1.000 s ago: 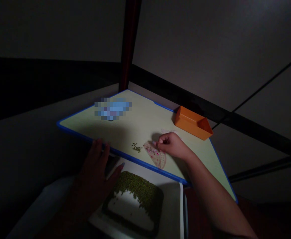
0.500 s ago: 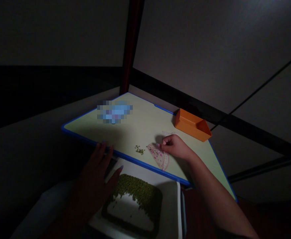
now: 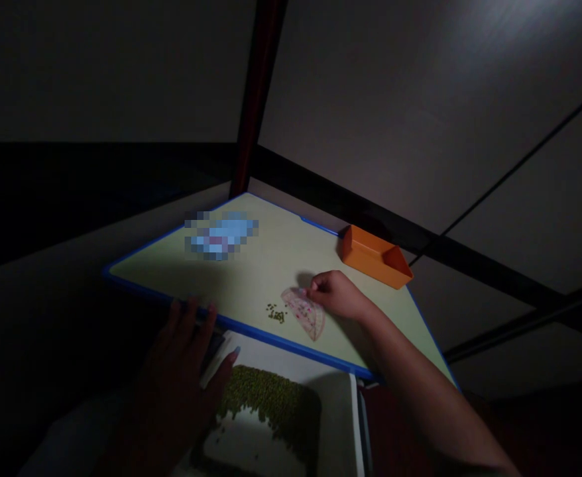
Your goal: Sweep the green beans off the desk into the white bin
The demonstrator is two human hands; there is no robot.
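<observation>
My right hand is over the board table, with thumb and index finger pinched on the upper edge of a see-through pink protractor. Small red marks show on the protractor, and its curved side faces right. A small scatter of green mung beans lies just left of it. My left hand has its fingers spread, with the fingertips by the blue front edge of the tabletop. Below that edge stands a white tub, holding a layer of mung beans with a bare patch in it.
An orange open box stands at the table's back right. A blurred-out blue item lies at the back left. Walls meet behind the table at a dark red post.
The view has shifted slightly, so the table sits a little lower and further left. The protractor has turned a little under my right hand's pinch. My left hand stays spread at the edge.
</observation>
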